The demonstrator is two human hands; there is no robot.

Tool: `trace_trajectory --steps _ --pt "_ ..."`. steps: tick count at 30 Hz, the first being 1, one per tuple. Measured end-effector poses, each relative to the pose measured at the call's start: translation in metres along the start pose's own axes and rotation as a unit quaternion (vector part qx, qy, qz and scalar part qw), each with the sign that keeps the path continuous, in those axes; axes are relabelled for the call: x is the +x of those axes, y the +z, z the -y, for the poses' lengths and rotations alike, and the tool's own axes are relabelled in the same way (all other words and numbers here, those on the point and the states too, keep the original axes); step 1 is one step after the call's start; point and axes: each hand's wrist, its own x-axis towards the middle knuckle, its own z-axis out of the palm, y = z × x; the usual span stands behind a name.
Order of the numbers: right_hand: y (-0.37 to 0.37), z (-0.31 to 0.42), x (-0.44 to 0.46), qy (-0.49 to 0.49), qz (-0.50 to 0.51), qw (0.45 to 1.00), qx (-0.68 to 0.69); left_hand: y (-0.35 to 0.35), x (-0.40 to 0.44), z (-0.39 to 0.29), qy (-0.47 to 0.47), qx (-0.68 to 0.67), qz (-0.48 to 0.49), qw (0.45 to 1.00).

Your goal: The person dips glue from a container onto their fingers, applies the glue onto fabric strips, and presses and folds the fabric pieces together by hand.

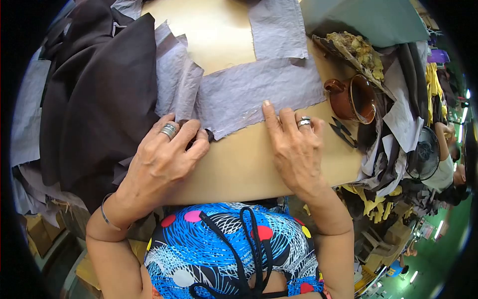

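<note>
A light grey fabric strip (264, 88) lies across the tabletop, its lower edge frayed and a shiny patch near that edge. My left hand (172, 152) has its fingers curled at the left end of the strip, pinching dark fabric that peeks out by the fingertips. Folded grey fabric (177, 79) sits just above those fingers. My right hand (295, 144) rests palm down at the strip's lower edge, index finger stretched onto the cloth and nothing held. To the left spreads a large piece of dark brown fabric (104, 99).
Right of my right hand lie small black thread snips (343, 133) beside a brown mug (359, 99) tipped on its side. Another grey piece (279, 30) lies at the back. Fabric scraps (398, 119) hang over the right table edge, near a fan (423, 153). Another person (443, 172) is farther right.
</note>
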Motion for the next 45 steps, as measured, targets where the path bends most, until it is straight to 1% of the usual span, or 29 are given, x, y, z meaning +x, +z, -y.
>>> trace_trajectory --steps 2,5,9,12,15,18,19,22,23,26,29,32,34,35,37,38,40,41,42,43,45 --pt "0.0 -0.001 0.001 -0.032 -0.016 0.999 -0.001 0.0 -0.001 -0.001 -0.007 -0.003 0.008 1.0" --pt "-0.003 0.019 -0.002 -0.038 0.055 0.995 0.078 0.002 -0.003 -0.003 -0.018 0.001 -0.006 1.0" --pt "-0.001 0.044 0.002 -0.065 0.023 0.991 0.113 0.005 -0.004 -0.004 -0.022 0.001 -0.012 1.0" --pt "-0.006 0.035 0.004 -0.09 0.026 0.985 0.142 0.005 -0.004 -0.003 -0.015 0.004 -0.014 1.0" --pt "-0.005 0.032 0.005 -0.055 0.006 0.995 0.089 0.005 -0.004 -0.004 -0.013 0.003 -0.013 1.0" --pt "-0.005 0.039 0.003 -0.096 -0.017 0.992 0.078 0.004 -0.002 -0.003 -0.01 0.007 -0.012 1.0" --pt "-0.003 0.036 0.003 -0.095 -0.012 0.987 0.13 0.005 -0.003 -0.003 -0.008 0.009 -0.014 1.0" --pt "-0.001 0.041 0.006 -0.08 -0.025 0.99 0.112 0.003 -0.002 -0.004 -0.006 0.011 -0.007 1.0" --pt "-0.001 0.037 0.006 -0.081 -0.017 0.985 0.151 0.003 -0.001 -0.004 -0.006 0.011 -0.003 1.0" --pt "-0.001 0.019 0.002 -0.09 -0.003 0.959 0.269 0.006 -0.001 -0.003 0.014 0.028 -0.046 0.998" --pt "-0.012 0.005 -0.004 0.009 -0.025 0.985 0.173 0.006 0.0 -0.004 0.018 0.034 -0.041 0.998" --pt "0.003 0.015 -0.004 -0.015 -0.074 0.977 0.2 0.004 0.004 -0.002 0.021 0.031 -0.034 0.999" --pt "0.005 0.003 -0.005 -0.037 -0.088 0.949 0.301 -0.006 0.007 -0.005 0.011 0.033 -0.025 0.999" --pt "0.005 -0.004 -0.006 -0.049 -0.093 0.93 0.352 -0.014 0.008 -0.006 0.009 0.067 -0.038 0.997" --pt "0.003 -0.02 -0.01 0.011 -0.17 0.932 0.319 -0.026 0.013 -0.008 0.001 0.129 -0.064 0.99" --pt "0.003 -0.025 -0.012 0.039 -0.207 0.93 0.302 -0.023 0.01 -0.003 -0.009 0.116 -0.02 0.993" --pt "0.014 -0.024 -0.016 0.061 -0.247 0.894 0.369 -0.013 0.002 0.016 -0.032 0.089 0.067 0.993" --pt "0.019 -0.023 -0.016 0.071 -0.266 0.872 0.405 -0.014 0.007 0.025 -0.033 0.103 -0.029 0.994" --pt "0.019 -0.02 -0.016 0.068 -0.263 0.866 0.42 -0.027 0.013 0.034 -0.057 0.111 -0.084 0.989" --pt "0.019 -0.017 -0.016 0.062 -0.26 0.858 0.438 -0.038 0.023 0.043 -0.058 0.088 -0.17 0.98" --pt "0.017 -0.011 -0.011 0.05 -0.254 0.846 0.466 -0.066 0.04 0.058 -0.09 0.029 -0.286 0.953"
